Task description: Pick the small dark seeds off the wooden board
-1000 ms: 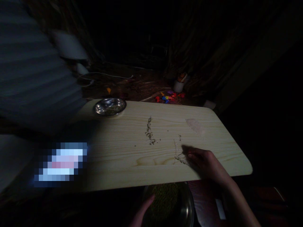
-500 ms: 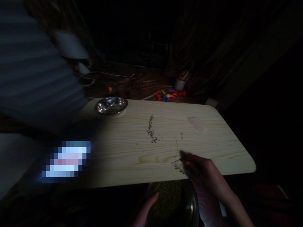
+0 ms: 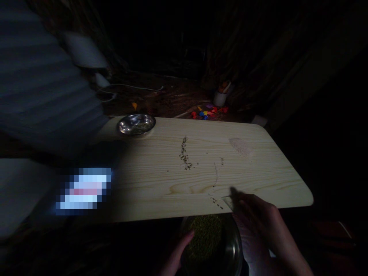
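My left hand [image 3: 179, 251] grips a metal bowl [image 3: 236, 249] below the table's front edge, thumb over its rim. Small green grains or seeds [image 3: 205, 234], possibly mung beans, lie heaped in this bowl. Over the table's front edge, my right hand [image 3: 261, 212] is closed on a thin, pale flat piece [image 3: 228, 201], its kind too dark to make out. Just left of that piece lie a few dark grains [image 3: 217, 203]. A curved line of grains [image 3: 184, 153] and a patch of fine pale grains [image 3: 240, 147] are farther back on the wooden tabletop [image 3: 155, 172].
A shallow steel bowl [image 3: 136, 125] with some grains stands at the table's back left. Beyond the table are colourful small pieces [image 3: 205, 114], a white cup [image 3: 220, 99] and a white cable [image 3: 138, 86]. A lit, blurred-out screen [image 3: 84, 191] glows at left.
My right hand has moved right, towards the table's front edge, with the flat piece. Fewer grains show where it was. My left hand stays on the bowl; the view has shifted slightly.
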A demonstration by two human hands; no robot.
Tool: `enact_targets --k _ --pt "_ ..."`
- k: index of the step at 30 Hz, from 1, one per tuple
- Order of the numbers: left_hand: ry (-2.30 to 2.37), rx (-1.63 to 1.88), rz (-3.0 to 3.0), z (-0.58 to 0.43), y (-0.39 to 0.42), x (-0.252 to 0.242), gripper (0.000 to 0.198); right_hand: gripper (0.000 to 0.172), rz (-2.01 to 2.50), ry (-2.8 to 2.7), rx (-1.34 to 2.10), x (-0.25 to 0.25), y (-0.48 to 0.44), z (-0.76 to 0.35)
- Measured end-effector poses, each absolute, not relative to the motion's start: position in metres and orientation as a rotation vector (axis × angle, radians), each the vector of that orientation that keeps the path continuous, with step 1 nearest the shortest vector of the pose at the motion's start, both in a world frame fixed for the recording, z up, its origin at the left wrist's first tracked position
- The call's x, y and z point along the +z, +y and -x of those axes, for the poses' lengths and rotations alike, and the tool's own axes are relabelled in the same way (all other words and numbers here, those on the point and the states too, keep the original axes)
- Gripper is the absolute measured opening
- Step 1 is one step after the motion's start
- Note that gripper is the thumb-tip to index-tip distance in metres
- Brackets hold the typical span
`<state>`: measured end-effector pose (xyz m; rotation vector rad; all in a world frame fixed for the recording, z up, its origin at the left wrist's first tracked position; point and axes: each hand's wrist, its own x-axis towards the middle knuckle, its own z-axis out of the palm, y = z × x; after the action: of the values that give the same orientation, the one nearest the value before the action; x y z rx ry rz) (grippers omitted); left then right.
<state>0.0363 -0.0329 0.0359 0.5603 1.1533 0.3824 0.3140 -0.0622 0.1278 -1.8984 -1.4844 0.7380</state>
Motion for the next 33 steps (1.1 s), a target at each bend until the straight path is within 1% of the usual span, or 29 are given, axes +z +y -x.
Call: enact_targets --k 2,4,6,9,14,20,26,33 --pt "1.218 0.365 -0.627 -0.038 -0.032 0.04 0.066 0.03 1.906 -1.47 0.755 0.127 -0.069 -0.311" --pt "1.193 0.453 -0.625 -0.042 -0.03 0.051 0.056 0.031 1.916 -1.455 0.769 0.125 -0.073 -0.307" --pt "1.126 0.548 -0.646 -0.046 -0.027 0.062 0.055 0.031 1.916 -1.449 0.767 0.123 -0.075 -0.302" --pt "1.047 0.608 -0.683 -0.05 -0.023 0.069 0.059 0.03 1.887 -1.459 0.773 0.122 -0.075 -0.293" --pt "1.045 0.603 -0.689 -0.044 -0.025 0.062 0.065 0.029 1.863 -1.458 0.789 0.123 -0.072 -0.288" --pt "1.171 0.338 -0.664 -0.035 -0.031 0.047 0.073 0.031 1.874 -1.413 0.731 0.124 -0.069 -0.291" --pt "1.133 0.345 -0.724 -0.031 -0.03 0.044 0.072 0.033 1.913 -1.429 0.682 0.128 -0.066 -0.291" --pt "1.208 0.301 -0.744 -0.027 -0.033 0.043 0.071 0.035 1.932 -1.437 0.658 0.125 -0.065 -0.295"
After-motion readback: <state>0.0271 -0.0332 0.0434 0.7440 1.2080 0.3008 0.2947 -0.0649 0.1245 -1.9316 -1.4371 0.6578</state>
